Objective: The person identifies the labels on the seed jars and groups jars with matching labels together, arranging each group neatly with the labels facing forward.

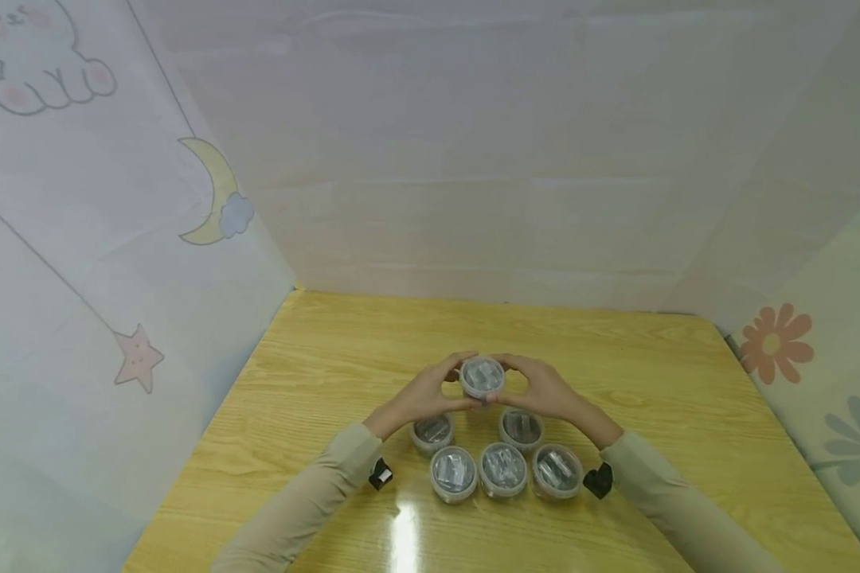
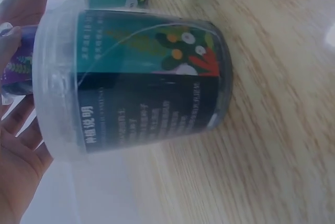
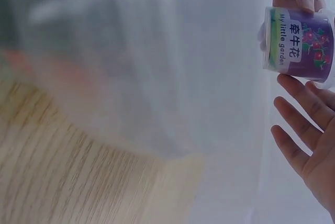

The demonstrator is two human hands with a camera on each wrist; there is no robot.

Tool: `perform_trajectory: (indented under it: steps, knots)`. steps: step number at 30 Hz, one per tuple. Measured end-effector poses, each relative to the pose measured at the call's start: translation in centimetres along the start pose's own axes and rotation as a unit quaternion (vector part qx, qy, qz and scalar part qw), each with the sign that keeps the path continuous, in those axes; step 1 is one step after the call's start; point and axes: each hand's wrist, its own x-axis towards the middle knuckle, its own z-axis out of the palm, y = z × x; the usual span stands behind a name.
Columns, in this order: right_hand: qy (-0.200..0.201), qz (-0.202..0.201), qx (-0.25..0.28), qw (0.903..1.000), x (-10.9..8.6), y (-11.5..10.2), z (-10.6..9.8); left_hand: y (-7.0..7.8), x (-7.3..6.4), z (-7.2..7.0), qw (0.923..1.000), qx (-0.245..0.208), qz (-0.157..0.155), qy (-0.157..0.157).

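Observation:
A small clear-lidded cup (image 1: pixel 483 376) is held up between both hands, above the table. In the right wrist view this cup (image 3: pixel 303 46) shows a purple label with red flowers and the words "My little garden". My left hand (image 1: pixel 430 391) grips its left side, thumb at the near side and fingers behind. On the other side my right hand (image 1: pixel 543 390) holds it likewise; in the right wrist view the right hand's lower fingers (image 3: pixel 296 119) extend away from the cup. Beneath the hands stand lidded cups (image 1: pixel 504 469), one with a green and black label (image 2: pixel 146 82) filling the left wrist view.
Several lidded cups stand in two rows, the back row being a left cup (image 1: pixel 432 431) and a right cup (image 1: pixel 521 427) set apart. They rest on a wood-grain table (image 1: pixel 315 358). Pale printed sheets (image 1: pixel 473 159) enclose its back and sides.

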Motion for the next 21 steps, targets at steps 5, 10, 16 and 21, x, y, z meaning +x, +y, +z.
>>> perform_trajectory:
  steps: [5,10,16,21]
  knots:
    - [-0.003,-0.003,0.021,0.9998,-0.1,0.1,-0.2,0.1,0.3,-0.1,0.9995,-0.031,0.002,0.003]
    - [-0.023,-0.001,0.040,0.9989,-0.3,0.4,-0.1,0.0,0.5,-0.2,0.9983,-0.055,0.016,0.007]
    - [-0.045,-0.028,0.076,0.9957,-0.3,0.6,0.4,0.0,0.5,-0.5,0.9979,-0.064,0.010,0.003]
    - [-0.037,-0.046,0.102,0.9930,-0.3,-0.6,0.2,-0.1,0.6,-0.5,0.9977,-0.068,0.009,-0.002]
